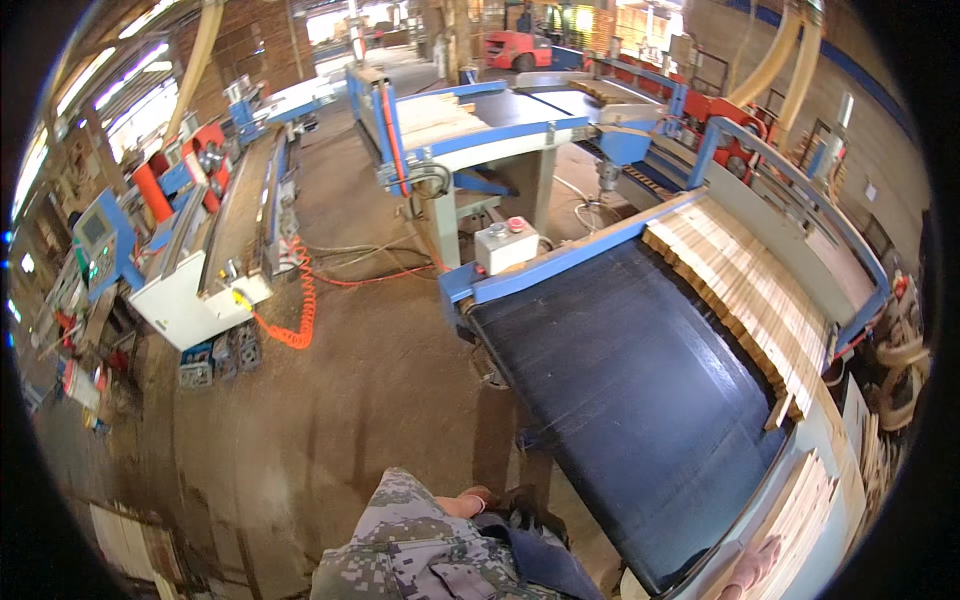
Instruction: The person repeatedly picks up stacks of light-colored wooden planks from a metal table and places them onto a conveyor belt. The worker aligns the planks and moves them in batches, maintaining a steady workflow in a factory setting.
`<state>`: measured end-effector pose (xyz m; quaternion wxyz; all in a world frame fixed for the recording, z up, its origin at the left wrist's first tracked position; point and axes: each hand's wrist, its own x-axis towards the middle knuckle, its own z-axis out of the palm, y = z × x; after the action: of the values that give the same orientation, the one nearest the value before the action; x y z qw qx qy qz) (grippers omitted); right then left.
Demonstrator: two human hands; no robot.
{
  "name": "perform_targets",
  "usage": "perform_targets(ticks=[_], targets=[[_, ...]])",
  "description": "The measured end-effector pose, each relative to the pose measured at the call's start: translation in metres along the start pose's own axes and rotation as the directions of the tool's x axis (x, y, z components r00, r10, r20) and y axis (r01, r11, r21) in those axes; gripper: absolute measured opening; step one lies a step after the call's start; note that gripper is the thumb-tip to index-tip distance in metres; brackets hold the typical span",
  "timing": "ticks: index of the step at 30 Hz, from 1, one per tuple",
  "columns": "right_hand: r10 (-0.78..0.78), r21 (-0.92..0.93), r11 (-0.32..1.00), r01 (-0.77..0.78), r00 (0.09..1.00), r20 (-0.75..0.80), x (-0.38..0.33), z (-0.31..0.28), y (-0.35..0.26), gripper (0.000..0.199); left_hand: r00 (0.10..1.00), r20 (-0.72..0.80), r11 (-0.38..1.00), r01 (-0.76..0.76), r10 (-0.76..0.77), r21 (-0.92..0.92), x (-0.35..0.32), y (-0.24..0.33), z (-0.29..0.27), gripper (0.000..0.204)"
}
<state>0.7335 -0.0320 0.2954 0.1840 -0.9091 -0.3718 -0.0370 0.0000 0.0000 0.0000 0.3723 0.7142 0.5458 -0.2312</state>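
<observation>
At the lower right, my right hand [755, 565] lies across a bundle of pale wooden strips [805, 510], with the fingers bent over them. These strips rest on a light ledge beside a dark conveyor belt [640, 370]. Further up the belt, a row of wooden strips [745, 285] sits side by side against the far rail. My left hand [480, 497] appears low in front of my camouflage clothing [410, 550], past a short stretch of bare skin. It is small and dark there, and its fingers cannot be made out.
A grey control box [507, 243] with a red button stands at the belt's left corner. Behind it, another conveyor table [490, 140] carries wooden strips. On the left are a machine [200, 290] with a coiled orange hose [300, 320] and toolboxes [215, 358]. A red forklift [517, 50] stands far back.
</observation>
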Motion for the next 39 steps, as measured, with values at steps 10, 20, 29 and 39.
perform_targets(ticks=[10,20,29,39], targets=[[-0.105,0.032,0.994,0.108,0.992,-0.076,-0.002,-0.048,-0.104,0.064,0.982,-0.049,0.947,0.162,-0.182,-0.279,-0.055,0.076,-0.047,0.047],[-0.207,0.081,0.975,0.206,0.978,0.01,-0.015,-0.025,-0.18,0.066,0.887,0.185,0.608,0.428,-0.422,-0.669,-0.001,0.026,0.036,0.048],[-0.322,0.071,0.944,0.321,0.947,0.01,-0.013,-0.029,-0.188,0.067,0.846,0.132,0.522,0.434,-0.517,-0.734,-0.112,0.074,-0.043,0.057],[-0.249,0.019,0.968,0.249,0.968,-0.02,0.063,-0.045,-0.119,0.069,0.935,-0.151,0.853,0.214,-0.319,-0.476,-0.091,0.021,0.014,0.045]])
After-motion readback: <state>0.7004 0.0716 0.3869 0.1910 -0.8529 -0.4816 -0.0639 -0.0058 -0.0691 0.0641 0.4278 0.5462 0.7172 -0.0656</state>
